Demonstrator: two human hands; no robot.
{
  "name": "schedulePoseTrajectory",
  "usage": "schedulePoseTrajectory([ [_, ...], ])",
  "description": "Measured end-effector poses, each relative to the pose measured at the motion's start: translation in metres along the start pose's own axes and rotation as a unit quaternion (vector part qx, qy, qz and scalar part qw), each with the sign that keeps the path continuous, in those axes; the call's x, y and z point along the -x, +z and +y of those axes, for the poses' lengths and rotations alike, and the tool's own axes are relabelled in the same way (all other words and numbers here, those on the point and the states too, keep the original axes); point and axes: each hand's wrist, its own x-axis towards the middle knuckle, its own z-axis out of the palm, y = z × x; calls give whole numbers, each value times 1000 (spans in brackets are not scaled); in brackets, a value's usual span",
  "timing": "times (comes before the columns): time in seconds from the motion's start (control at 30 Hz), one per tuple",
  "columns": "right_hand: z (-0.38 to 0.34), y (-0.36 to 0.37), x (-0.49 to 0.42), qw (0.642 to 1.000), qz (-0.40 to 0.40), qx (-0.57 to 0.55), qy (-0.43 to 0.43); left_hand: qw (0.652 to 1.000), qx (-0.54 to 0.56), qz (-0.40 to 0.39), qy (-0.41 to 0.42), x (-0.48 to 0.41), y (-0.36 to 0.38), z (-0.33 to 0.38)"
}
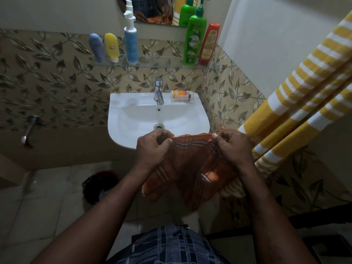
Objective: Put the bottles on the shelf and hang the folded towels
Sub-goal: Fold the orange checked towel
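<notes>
Forearms come up from the lower edge, both bare, and they meet just in front of the white sink [131, 119], at its near rim. I see the left hand [152, 147] with curled fingers, pinching the top edge of the orange towel [192, 168] between thumb and forefinger. The right hand [231, 147] pinches the same edge in the same way, so the edge is stretched straight between them. The towel is thin woven cloth with dark checked lines, and it hangs below both hands in loose folds, lower than the sink's front. Above the sink a glass shelf [152, 64] carries five bottles: a grey-blue tube [97, 47] and a yellow tube [111, 46] standing on their caps, a white and blue pump bottle [131, 42], then further right a tall green pump bottle [195, 39] just beside a red bottle [208, 44]. To the right of the sink hangs a yellow towel [304, 88] with white stripes.
</notes>
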Motion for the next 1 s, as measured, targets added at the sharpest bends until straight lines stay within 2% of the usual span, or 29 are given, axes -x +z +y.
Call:
schedulePoseTrajectory([
  [0.13,3,3,-1,999,19,18,23,999,39,-4,-17,-1,0,3],
  [0.47,14,19,1,993,55,72,75,1000,-26,8,-11,-1,7,8],
  [0.6,4,22,5,991,50,82,96,999,-37,-36,-13,-5,10,6],
  [0.63,0,24,8,994,56,64,74,998,-39,-57,-7,-7,9,7],
  [0.7,-8,29,13,999,43,8,-28,993,-42,-111,7,-9,8,8],
  [0.8,-17,35,16,981,-94,-22,-170,980,-65,-179,58,-9,10,12],
  [0.87,-18,36,12,968,-156,-12,-197,971,-79,-206,87,-8,9,13],
  [1.0,-14,37,6,962,-199,28,-185,965,-68,-237,95,-10,2,8],
])
